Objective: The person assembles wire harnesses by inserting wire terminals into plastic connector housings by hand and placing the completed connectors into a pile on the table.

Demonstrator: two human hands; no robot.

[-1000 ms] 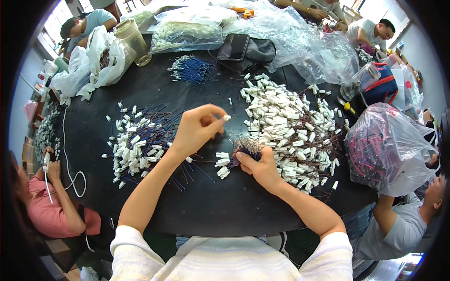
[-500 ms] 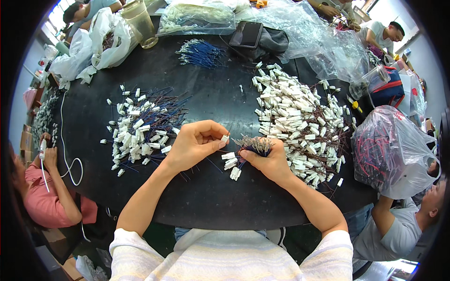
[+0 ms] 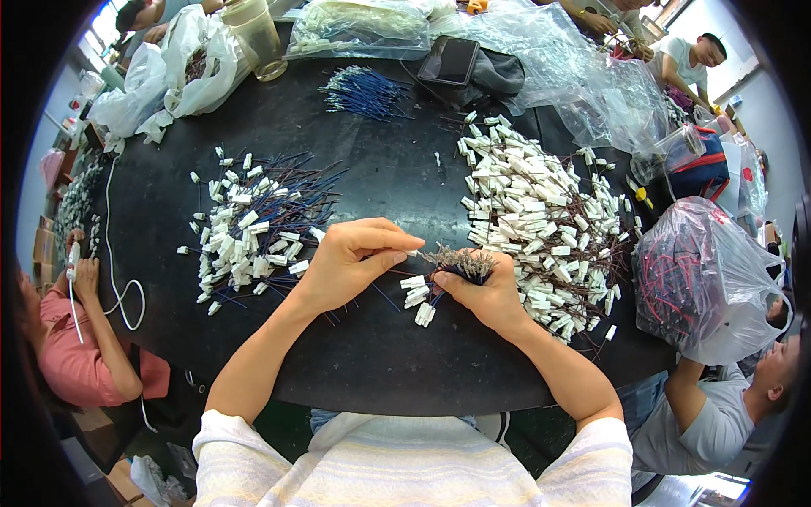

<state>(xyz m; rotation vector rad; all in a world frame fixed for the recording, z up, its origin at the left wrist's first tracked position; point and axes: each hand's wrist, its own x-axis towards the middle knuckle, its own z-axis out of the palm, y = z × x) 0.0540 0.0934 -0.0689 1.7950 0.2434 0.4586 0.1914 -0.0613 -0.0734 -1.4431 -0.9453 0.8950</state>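
In the middle of the table, my left hand (image 3: pixel 355 264) pinches a small white connector (image 3: pixel 412 253) between thumb and fingertips. My right hand (image 3: pixel 488 291) is closed round a bundle of thin dark-blue wires (image 3: pixel 460 263), its metallic-looking tips fanned toward my left hand. The white connector is close to these tips; whether it touches them is too small to tell. A few white connectors (image 3: pixel 415 293) with wires lie just below, between the hands. Left of my left hand spreads a pile of white connectors with blue and dark wires (image 3: pixel 249 224). A larger connector pile (image 3: pixel 541 215) lies beyond my right hand.
Loose blue wires (image 3: pixel 365 93) lie at the far side, near a black phone (image 3: pixel 449 61). Clear plastic bags (image 3: pixel 574 84) cover the back right. A stuffed plastic bag (image 3: pixel 705 275) stands at the right edge; a white cable (image 3: pixel 127 296) runs at left. Several co-workers sit around.
My left fingers have turned slightly and brought the white connector closer to the wire tips. My right hand keeps its hold on the bundle, nearly still.
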